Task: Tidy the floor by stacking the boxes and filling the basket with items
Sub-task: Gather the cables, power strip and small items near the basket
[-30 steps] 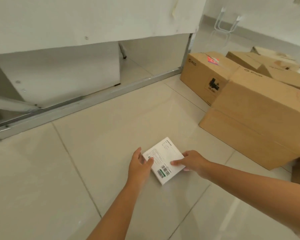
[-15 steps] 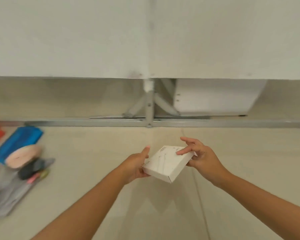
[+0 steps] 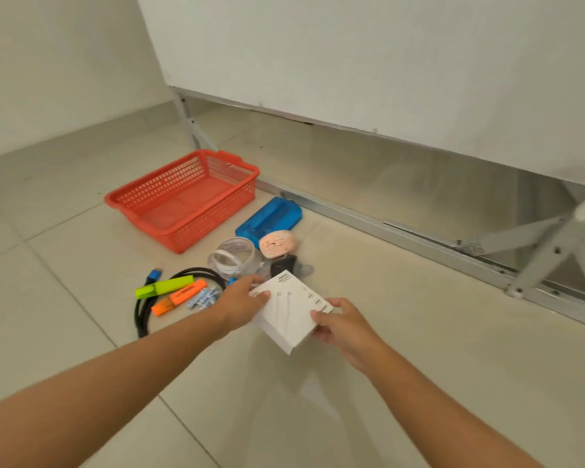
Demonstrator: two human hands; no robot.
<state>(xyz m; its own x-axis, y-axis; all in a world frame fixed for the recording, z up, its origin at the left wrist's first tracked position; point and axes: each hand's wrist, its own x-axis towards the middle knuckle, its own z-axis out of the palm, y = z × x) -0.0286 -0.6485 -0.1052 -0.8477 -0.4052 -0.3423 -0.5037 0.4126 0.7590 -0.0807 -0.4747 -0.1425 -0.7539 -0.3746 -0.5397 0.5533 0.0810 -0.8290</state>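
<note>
Between your two hands, above the tiled floor [image 3: 419,366], sits one flat white box [image 3: 289,312], tilted, printed face up.

- Left hand [image 3: 240,304]: fingers curled round the box's left edge, thumb laid on top.
- Right hand [image 3: 338,324]: fingers pinching the box's right corner, thumb on the top face.
- White box: held clear of the floor, just right of the small items, well apart from the basket.

Items on the floor, working outward from the box:
- Small pale-blue bits [image 3: 205,298], just left of your left hand.
- Orange highlighter [image 3: 179,297] and yellow-green highlighter [image 3: 164,287], side by side, lying over a coiled black cable [image 3: 142,315] with a blue plug.
- Clear tape roll [image 3: 232,256], beyond your left hand.
- Dark small object [image 3: 284,265], partly hidden behind the box; you cannot tell what it is.
- Pink round item [image 3: 277,244], touching a blue flat case [image 3: 269,219].
- Red-orange mesh basket [image 3: 142,201], upright, farthest left, beside the blue case.

Backdrop: white panel [image 3: 385,62] on a metal frame [image 3: 453,251] running along the floor.
</note>
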